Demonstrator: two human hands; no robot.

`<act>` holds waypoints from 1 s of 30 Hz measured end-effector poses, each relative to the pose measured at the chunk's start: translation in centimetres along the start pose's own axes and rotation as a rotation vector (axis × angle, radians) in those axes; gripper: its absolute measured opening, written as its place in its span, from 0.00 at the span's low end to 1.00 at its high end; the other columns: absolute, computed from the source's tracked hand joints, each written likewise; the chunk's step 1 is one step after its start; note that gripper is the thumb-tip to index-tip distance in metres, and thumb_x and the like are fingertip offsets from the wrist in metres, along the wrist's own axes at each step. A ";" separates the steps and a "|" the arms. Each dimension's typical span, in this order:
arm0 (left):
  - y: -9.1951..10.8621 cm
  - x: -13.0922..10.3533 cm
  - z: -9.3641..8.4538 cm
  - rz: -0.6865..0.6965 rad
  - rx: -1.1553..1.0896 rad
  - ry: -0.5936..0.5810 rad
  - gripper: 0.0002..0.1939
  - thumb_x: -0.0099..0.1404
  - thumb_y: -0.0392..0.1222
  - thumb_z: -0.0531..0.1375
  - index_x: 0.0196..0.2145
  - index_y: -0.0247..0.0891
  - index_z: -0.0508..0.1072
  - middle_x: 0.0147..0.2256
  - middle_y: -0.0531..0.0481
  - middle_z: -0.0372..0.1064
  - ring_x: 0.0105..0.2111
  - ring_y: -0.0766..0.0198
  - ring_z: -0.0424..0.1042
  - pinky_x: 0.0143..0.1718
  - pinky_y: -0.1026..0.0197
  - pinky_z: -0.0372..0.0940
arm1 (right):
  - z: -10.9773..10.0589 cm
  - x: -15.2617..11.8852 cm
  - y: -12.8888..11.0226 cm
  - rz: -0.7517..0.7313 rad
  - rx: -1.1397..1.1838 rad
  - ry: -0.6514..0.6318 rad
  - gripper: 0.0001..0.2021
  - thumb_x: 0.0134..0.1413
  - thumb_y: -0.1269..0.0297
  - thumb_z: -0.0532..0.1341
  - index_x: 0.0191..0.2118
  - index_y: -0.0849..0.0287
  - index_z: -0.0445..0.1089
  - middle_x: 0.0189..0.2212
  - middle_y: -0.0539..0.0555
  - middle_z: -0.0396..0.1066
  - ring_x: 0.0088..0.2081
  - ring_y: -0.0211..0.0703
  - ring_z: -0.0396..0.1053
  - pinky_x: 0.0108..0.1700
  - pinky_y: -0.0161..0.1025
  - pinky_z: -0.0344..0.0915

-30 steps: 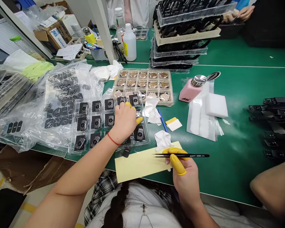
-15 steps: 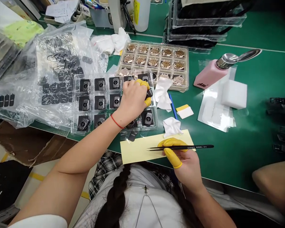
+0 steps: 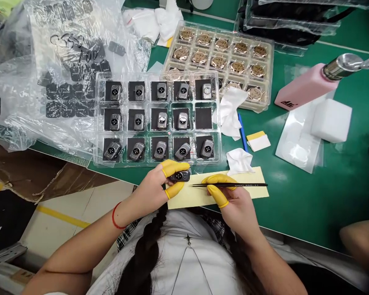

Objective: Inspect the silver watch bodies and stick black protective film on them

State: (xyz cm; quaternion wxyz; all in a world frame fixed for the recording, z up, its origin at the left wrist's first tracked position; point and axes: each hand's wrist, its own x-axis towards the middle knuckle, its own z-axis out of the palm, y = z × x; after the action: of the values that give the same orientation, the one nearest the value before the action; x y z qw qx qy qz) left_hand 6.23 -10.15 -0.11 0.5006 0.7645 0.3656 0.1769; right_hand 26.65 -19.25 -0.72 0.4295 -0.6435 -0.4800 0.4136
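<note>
Between yellow-covered fingertips, my left hand [image 3: 155, 185] grips a dark smartwatch case [image 3: 181, 176] with its sensor back facing up. My right hand [image 3: 233, 200], also in yellow finger cots, pinches black tweezers [image 3: 246, 185] whose tips point left toward the case. Beneath both hands lies a pale yellow sheet [image 3: 258, 176]. Just beyond them sits a clear plastic tray [image 3: 147, 163], its compartments holding similar watch cases on black pads. One compartment, in the right column of the middle row, shows only its black pad [image 3: 203, 118].
Behind it stands a second tray [image 3: 218, 84] of round gold-coloured pieces. To the right are a white cloth [image 3: 240, 160], a blue stick [image 3: 242, 133], a pink pump bottle [image 3: 307, 88] and a white foam block [image 3: 332, 121]. Plastic bags [image 3: 74, 45] cover the left. Another person's arm [image 3: 361, 241] shows at lower right.
My left hand has come back from the tray's right column toward me, carrying a watch case to beside the tweezers. My right hand keeps the tweezers. The view has tilted down.
</note>
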 end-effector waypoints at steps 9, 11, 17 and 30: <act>-0.9 -0.4 0.6 0.074 0.147 0.028 0.19 0.67 0.39 0.54 0.56 0.43 0.65 0.50 0.45 0.67 0.51 0.60 0.67 0.49 0.56 0.70 | -0.3 0.7 -0.7 0.099 0.076 -0.029 0.11 0.54 0.56 0.62 0.30 0.58 0.73 0.28 0.54 0.75 0.28 0.41 0.72 0.31 0.37 0.72; -1.0 -0.5 0.7 0.095 0.160 0.045 0.19 0.67 0.39 0.54 0.56 0.43 0.65 0.50 0.45 0.68 0.51 0.59 0.67 0.50 0.56 0.69 | -0.3 0.8 -0.7 0.096 0.087 -0.028 0.10 0.54 0.56 0.63 0.30 0.58 0.73 0.29 0.54 0.75 0.28 0.41 0.72 0.31 0.37 0.72; -0.9 -0.5 1.0 0.098 0.147 0.055 0.21 0.67 0.37 0.55 0.57 0.44 0.65 0.51 0.46 0.67 0.52 0.61 0.66 0.45 0.61 0.72 | -0.2 0.9 -0.6 0.096 0.088 -0.049 0.10 0.54 0.58 0.62 0.28 0.58 0.72 0.26 0.53 0.74 0.26 0.39 0.72 0.30 0.35 0.72; -0.8 -0.5 1.3 0.096 0.109 0.096 0.24 0.64 0.32 0.57 0.57 0.47 0.65 0.52 0.48 0.66 0.51 0.63 0.67 0.38 0.67 0.74 | -0.2 0.5 0.1 0.134 0.152 0.012 0.09 0.53 0.58 0.65 0.34 0.59 0.73 0.30 0.55 0.77 0.31 0.42 0.75 0.36 0.38 0.73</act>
State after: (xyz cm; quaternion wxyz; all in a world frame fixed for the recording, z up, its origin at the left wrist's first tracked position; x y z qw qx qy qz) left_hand 6.41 -11.22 -1.34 0.4312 0.7978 0.3612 0.2170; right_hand 26.99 -18.79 -0.80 0.4514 -0.6422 -0.4004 0.4727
